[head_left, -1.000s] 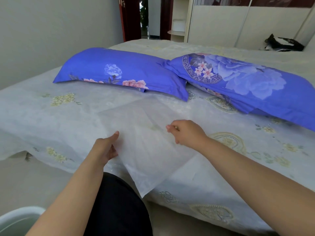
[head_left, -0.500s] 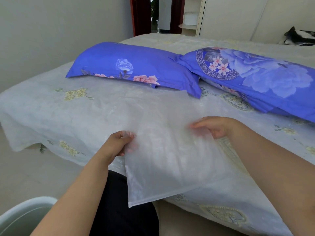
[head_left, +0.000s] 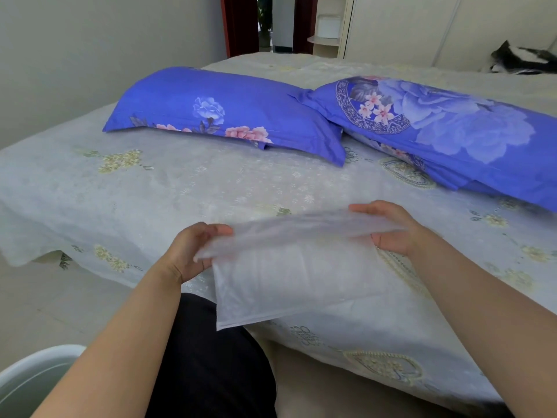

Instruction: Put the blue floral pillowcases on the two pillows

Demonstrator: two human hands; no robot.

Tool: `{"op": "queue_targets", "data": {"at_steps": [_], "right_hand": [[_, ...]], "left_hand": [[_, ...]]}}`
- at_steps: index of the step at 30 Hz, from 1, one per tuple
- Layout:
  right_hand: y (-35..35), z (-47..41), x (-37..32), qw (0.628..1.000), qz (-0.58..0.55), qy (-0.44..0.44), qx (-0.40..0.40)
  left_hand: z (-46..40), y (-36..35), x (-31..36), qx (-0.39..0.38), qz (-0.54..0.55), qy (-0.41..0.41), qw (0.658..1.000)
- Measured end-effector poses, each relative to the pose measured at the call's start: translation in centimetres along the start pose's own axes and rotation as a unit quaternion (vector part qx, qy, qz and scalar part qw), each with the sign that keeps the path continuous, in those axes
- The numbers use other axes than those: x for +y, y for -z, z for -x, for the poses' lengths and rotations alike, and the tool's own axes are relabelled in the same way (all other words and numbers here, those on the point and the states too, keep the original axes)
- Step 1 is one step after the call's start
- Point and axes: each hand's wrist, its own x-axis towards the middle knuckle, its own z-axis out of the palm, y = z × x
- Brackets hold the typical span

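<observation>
Two pillows in blue floral pillowcases lie side by side on the bed, the left pillow [head_left: 229, 113] flat and the right pillow [head_left: 452, 128] overlapping its corner. Nearer to me, a thin translucent white bag [head_left: 289, 267] hangs over the bed's front edge. My left hand [head_left: 193, 251] pinches its upper left corner. My right hand [head_left: 391, 227] holds its upper right edge, and the top part is folded toward me.
The bed [head_left: 150, 191] wears a pale sheet with faint flower prints, its edge drooping at the left. A white tub rim [head_left: 33, 372] sits at the bottom left on the floor. A dark object [head_left: 521, 58] lies at the far right. A doorway [head_left: 271, 22] stands behind the bed.
The bag lay flat on the bed under both hands a second ago. Both hands then gripped its far edge, lifted it and drew it toward me, folding the top over.
</observation>
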Motion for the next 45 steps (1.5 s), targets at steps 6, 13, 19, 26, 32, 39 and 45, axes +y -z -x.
{"op": "queue_targets", "data": {"at_steps": [6,13,19,26,32,39,45], "right_hand": [[0.4,1.2,0.2,0.988,0.133,-0.044,-0.059],[-2.1,2.6,1.2,0.954,0.300,0.020,0.015],[-2.7,3.4,1.9,0.960,0.272,0.015,-0.062],[-8.3,2.6,3.0,0.967,0.211,-0.019,-0.139],[-19.9,2.6,6.1,0.981,0.081,-0.028,-0.173],[-33.4,5.2,11.4,0.931,0.270,-0.041,-0.243],[-39.7,6.9,17.2,0.870,0.351,-0.115,-0.327]], "left_hand": [[-0.2,0.5,-0.9,-0.024,-0.101,-0.046,0.994],[1.2,1.2,-0.6,0.005,-0.065,0.069,0.995],[2.9,2.3,-1.5,0.034,-0.202,0.078,0.976],[8.5,7.3,-0.7,0.203,-0.076,0.008,0.976],[15.9,14.9,-1.7,0.289,0.055,-0.018,0.955],[26.2,22.9,-5.7,0.507,0.154,-0.009,0.848],[27.9,24.9,-7.2,0.643,0.084,-0.035,0.761]]}}
